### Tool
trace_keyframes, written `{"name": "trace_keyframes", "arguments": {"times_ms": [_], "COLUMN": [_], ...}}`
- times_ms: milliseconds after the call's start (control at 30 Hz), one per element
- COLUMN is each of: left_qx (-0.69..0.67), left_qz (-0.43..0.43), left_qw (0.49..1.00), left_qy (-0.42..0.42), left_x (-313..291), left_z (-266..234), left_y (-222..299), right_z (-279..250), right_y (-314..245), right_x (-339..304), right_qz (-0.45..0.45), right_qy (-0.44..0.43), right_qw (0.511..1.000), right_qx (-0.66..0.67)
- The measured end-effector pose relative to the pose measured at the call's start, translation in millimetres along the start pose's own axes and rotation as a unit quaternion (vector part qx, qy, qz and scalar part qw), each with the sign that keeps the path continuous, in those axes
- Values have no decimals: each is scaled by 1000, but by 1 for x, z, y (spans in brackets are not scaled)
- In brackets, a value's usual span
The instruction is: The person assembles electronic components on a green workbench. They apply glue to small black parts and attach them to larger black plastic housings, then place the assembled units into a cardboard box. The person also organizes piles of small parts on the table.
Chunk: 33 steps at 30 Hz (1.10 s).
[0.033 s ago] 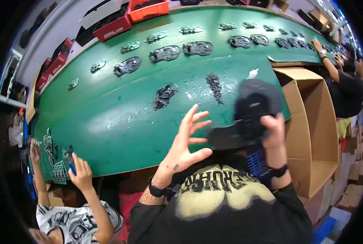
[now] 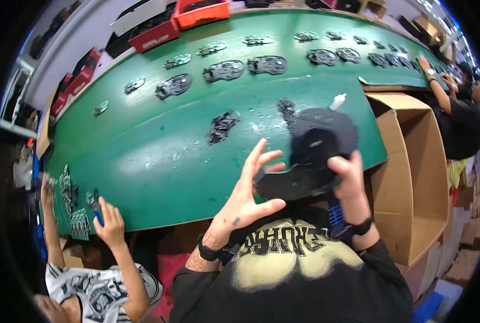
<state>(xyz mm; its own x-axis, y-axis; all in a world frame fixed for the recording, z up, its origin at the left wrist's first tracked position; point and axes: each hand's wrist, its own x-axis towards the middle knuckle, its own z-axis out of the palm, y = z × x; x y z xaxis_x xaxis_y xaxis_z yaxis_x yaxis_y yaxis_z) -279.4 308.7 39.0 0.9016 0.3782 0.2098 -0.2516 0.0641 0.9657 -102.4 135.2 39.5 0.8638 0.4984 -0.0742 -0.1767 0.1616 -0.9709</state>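
Observation:
My right hand grips a black, flat, rounded piece with a narrower strip at its lower left, and holds it up over the near edge of the green table. My left hand is at the strip's left end with its fingers spread apart; the thumb lies just under the strip and the palm touches its end. A dark band sits on each of my wrists.
Rows of black flat pieces lie along the table's far side, two scrap piles nearer. A small white bottle stands behind the held piece. An open cardboard box is at my right. One person's hands work lower left; another's arm reaches in far right.

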Motion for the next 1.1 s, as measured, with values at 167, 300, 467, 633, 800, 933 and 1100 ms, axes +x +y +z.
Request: {"name": "trace_keyframes", "arguments": {"times_ms": [167,300,467,633,800,933,1100], "left_qx": [-1,-15,48,344,648,421,601], "left_qz": [-51,-61,87,100,23,-135,-3], "left_qw": [977,965,912,772,662,810,758], "left_qy": [209,256,398,525,375,386,253], "left_x": [-37,-65,-93,-82,-76,-48,-66], "left_z": [-33,-48,-65,-70,-76,-56,-79], "left_y": [6,10,0,20,21,14,8], "right_z": [73,81,74,51,40,36,33], "right_y": [36,54,66,64,60,53,46], "right_x": [-7,-11,-13,-9,-17,-16,-16], "right_qz": [123,176,213,234,233,241,262], "right_qy": [-161,-178,-176,-215,-312,-374,-409], "right_qw": [966,951,944,937,919,895,874], "right_qx": [160,180,180,147,59,23,14]}}
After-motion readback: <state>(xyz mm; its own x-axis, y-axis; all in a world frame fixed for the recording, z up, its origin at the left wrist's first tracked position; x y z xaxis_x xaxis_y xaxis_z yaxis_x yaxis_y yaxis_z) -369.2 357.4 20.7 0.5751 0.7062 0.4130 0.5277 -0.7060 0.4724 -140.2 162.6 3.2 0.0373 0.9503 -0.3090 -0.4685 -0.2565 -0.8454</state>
